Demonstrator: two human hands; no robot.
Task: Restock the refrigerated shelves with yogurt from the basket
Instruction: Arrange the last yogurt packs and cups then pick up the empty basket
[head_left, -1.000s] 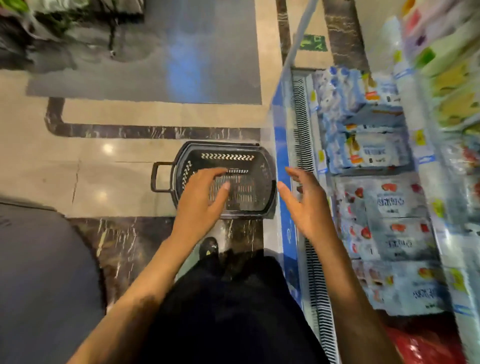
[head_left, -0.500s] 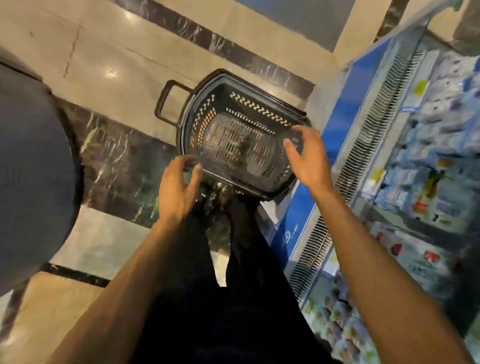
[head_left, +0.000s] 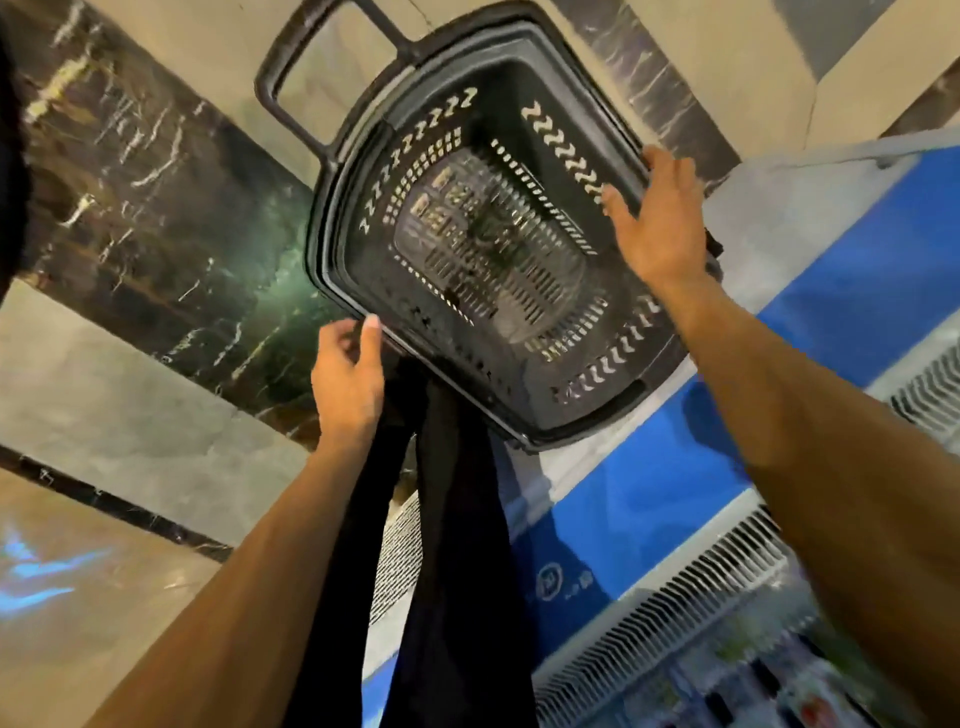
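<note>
On the floor (head_left: 130, 364), just beside the cooler (head_left: 649, 493) base, the basket (head_left: 363, 270) is sitting with nothing showing on its slotted bottom; no yogurt is lying in it. Since a second ago the head is dropping closer, and both hands are moving out from over the middle to opposite rims. My reading is that the stocking is finishing and the basket is being taken up. The right hand (head_left: 657, 228) is lying on the far rim, fingers (head_left: 670, 171) straight and apart. The left hand (head_left: 345, 379) is reaching the near corner, thumb (head_left: 371, 332) and fingers parted, not yet clamping; whether it is touching the rim I cannot tell.
</note>
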